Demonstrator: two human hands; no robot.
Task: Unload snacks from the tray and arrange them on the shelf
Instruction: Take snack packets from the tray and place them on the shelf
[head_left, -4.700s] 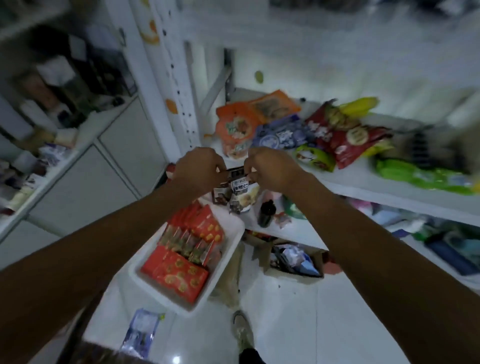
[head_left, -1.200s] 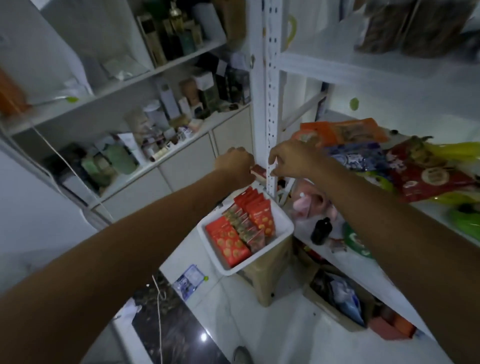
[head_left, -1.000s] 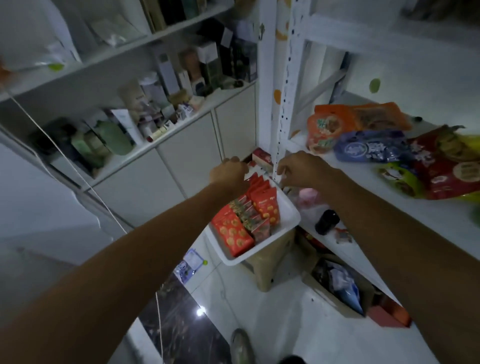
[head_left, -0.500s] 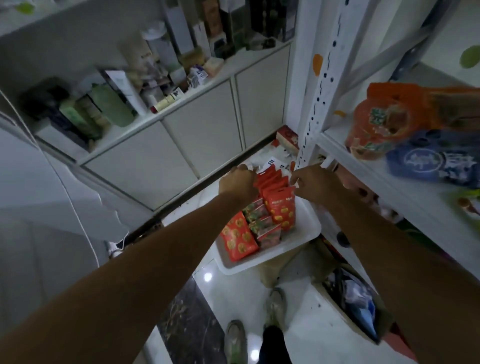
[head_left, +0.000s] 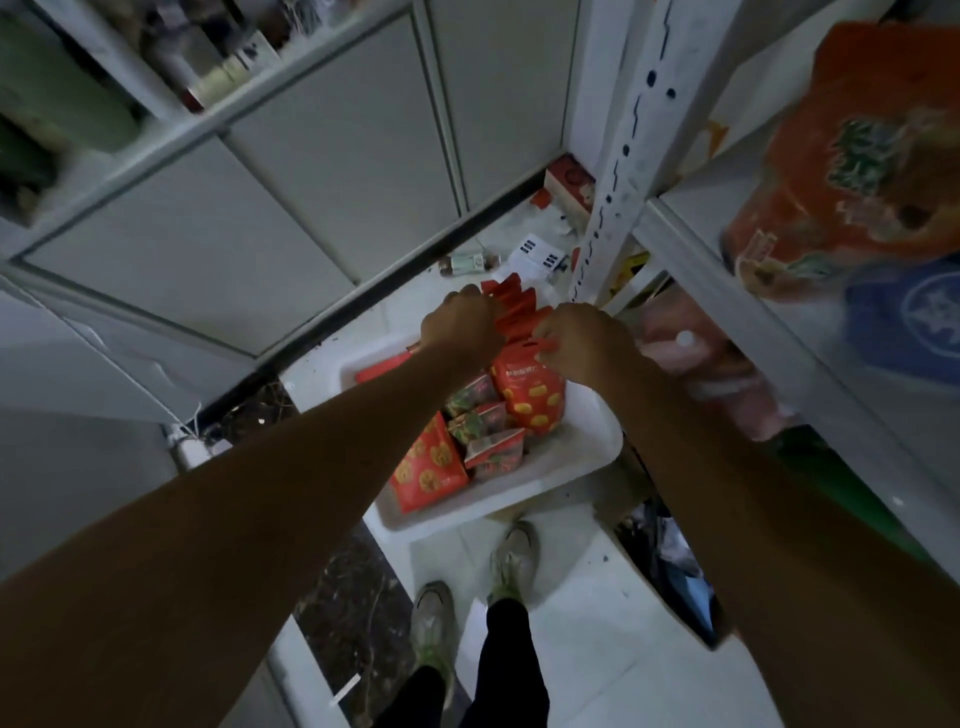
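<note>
A white tray (head_left: 519, 491) stands below me on a stool, holding several red snack packets (head_left: 527, 395) with orange prints and smaller packets (head_left: 491, 449). My left hand (head_left: 460, 332) and my right hand (head_left: 584, 348) are both down at the far end of the tray, fingers closed on the tops of the upright red packets (head_left: 511, 304). The white shelf (head_left: 737, 291) runs along the right, with an orange snack bag (head_left: 852, 156) and a blue bag (head_left: 914, 317) lying on it.
A perforated white upright post (head_left: 618, 171) stands just beyond the tray. Grey cabinet doors (head_left: 291, 171) fill the left. Small boxes and a bottle (head_left: 467, 262) litter the floor behind the tray. A box of items (head_left: 680, 577) sits under the shelf. My feet (head_left: 467, 597) stand close to the tray.
My view has tilted down from the shelf to the tray. Both hands have dropped from the shelf post to the tray and closed on the upright red packets.
</note>
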